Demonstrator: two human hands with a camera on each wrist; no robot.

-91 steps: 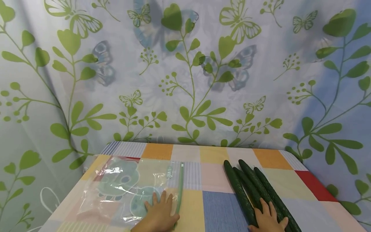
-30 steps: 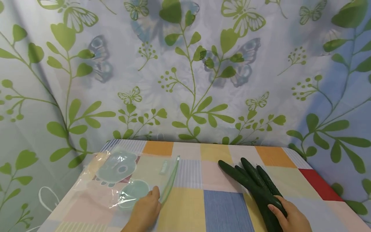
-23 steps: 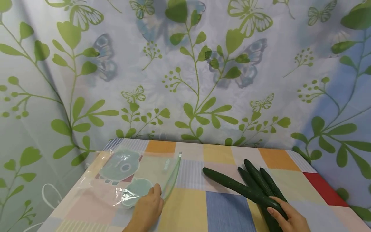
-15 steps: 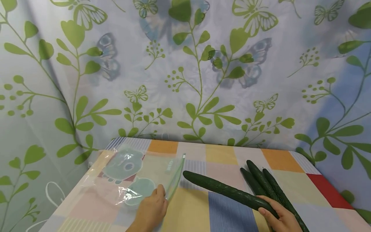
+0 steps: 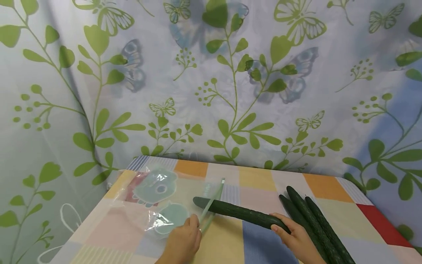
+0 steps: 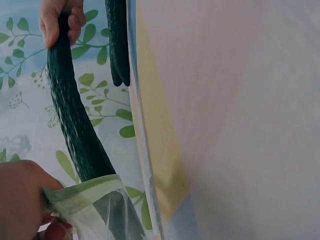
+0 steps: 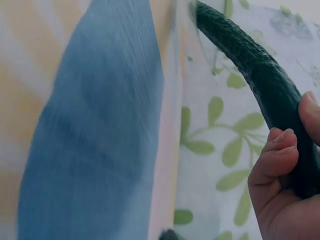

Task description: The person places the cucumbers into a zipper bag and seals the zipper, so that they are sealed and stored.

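Right hand (image 5: 298, 240) clamped on cucumber (image 5: 240, 213) near its rear end, tip just inside zip bag (image 5: 158, 200) on counter (image 5: 227, 242). Left hand (image 5: 182, 244) pinching bag's mouth open. Probably stiff, bumpy, easily gripped; bag limp, slippery.

Three more cucumbers (image 5: 313, 220) on checkered tablecloth (image 5: 257, 179), leaf-and-butterfly curtain (image 5: 211, 80) behind.

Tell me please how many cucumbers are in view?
4: one held cucumber in the right hand, tip entering the bag; three cucumbers lying together on the table.
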